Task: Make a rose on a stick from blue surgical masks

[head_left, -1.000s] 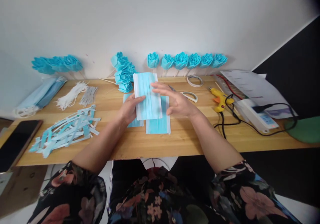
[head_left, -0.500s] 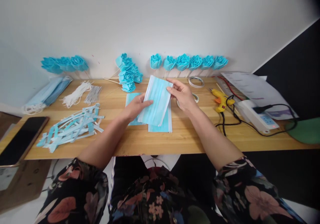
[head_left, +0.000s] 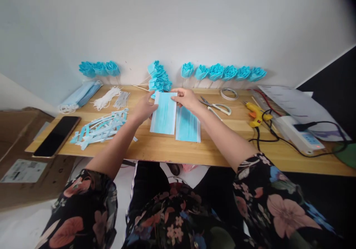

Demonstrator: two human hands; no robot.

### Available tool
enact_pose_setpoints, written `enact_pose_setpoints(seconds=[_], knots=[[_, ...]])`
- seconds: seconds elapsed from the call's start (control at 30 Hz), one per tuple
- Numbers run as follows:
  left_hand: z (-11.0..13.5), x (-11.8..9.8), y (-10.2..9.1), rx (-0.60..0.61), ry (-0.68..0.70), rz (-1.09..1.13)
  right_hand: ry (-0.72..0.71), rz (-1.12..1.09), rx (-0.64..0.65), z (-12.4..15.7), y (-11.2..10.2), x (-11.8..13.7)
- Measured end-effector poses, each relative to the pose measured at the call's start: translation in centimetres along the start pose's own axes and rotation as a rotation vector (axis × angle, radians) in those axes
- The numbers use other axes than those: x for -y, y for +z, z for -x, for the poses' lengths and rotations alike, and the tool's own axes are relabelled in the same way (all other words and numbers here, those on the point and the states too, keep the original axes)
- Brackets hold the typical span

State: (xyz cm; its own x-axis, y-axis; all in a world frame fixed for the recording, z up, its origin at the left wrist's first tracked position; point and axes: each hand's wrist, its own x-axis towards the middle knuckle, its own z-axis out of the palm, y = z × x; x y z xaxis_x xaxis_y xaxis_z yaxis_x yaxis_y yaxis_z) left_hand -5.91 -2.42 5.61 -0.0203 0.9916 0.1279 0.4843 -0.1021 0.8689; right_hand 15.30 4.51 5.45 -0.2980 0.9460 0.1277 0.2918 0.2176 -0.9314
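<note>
Between my hands is a light blue pleated face mask [head_left: 163,116] without ear loops, upright and flat, just above or on the table. My left hand [head_left: 144,108] grips its left edge, thumb in front. At its top right corner, the thumb and fingers of my right hand [head_left: 185,99] pinch it. A second blue mask [head_left: 188,127] lies on the table just right of it, under my right wrist. Scissors [head_left: 218,107] with white handles rest beyond my right forearm. Blue fabric flowers [head_left: 160,79] on sticks stand behind the held mask.
Left on the wooden table [head_left: 155,151] are cut strips [head_left: 101,128], white ear loops [head_left: 107,97], nose wires [head_left: 121,100], whole masks [head_left: 80,97] and a phone [head_left: 57,136]. A tape roll [head_left: 229,94], yellow glue gun [head_left: 256,113], power strip [head_left: 300,134] and papers [head_left: 294,104] lie right.
The held mask has gone from tilted to straight and moved left, over where another mask lay. My right hand has moved left with it, uncovering the scissors. The view has shifted left.
</note>
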Motion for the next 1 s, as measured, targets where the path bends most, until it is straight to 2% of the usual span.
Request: enact_pose_setpoints(seconds=[0.1,0.23,0.33,0.43,0.53,0.63,0.73,0.8,0.9,1.0], knots=[[0.2,0.6,0.0,0.068,-0.110,-0.233,0.018,0.299,0.015,-0.4,1.3,-0.6],[0.2,1.1,0.4,0.070,-0.059,-0.460,-0.085,0.699,0.086,-0.2,1.5,-0.1],[0.3,1.5,0.8,0.081,-0.028,-0.547,-0.146,0.864,0.173,-0.4,1.4,0.2],[0.3,2.1,1.1,0.089,-0.003,-0.578,-0.148,0.922,0.267,-1.4,1.4,-0.1],[0.3,2.9,1.1,0.061,0.004,-0.535,-0.077,0.867,0.327,-2.8,1.6,-0.6],[0.0,4.0,1.1,-0.030,0.086,-0.409,-0.010,0.750,0.341,-3.6,1.6,-1.1],[-0.5,5.1,1.2,-0.138,0.169,-0.235,-0.039,0.607,0.310,-3.2,1.4,-1.3],[-0.8,5.4,1.2,-0.163,0.153,-0.078,-0.106,0.438,0.249,-2.3,1.1,-1.3],[-0.7,4.9,1.4,-0.040,0.088,0.201,-0.169,0.187,0.174,-0.9,0.3,-0.5],[0.0,3.3,1.4,0.075,0.037,0.388,-0.205,-0.004,0.115,0.4,-0.5,1.1]])
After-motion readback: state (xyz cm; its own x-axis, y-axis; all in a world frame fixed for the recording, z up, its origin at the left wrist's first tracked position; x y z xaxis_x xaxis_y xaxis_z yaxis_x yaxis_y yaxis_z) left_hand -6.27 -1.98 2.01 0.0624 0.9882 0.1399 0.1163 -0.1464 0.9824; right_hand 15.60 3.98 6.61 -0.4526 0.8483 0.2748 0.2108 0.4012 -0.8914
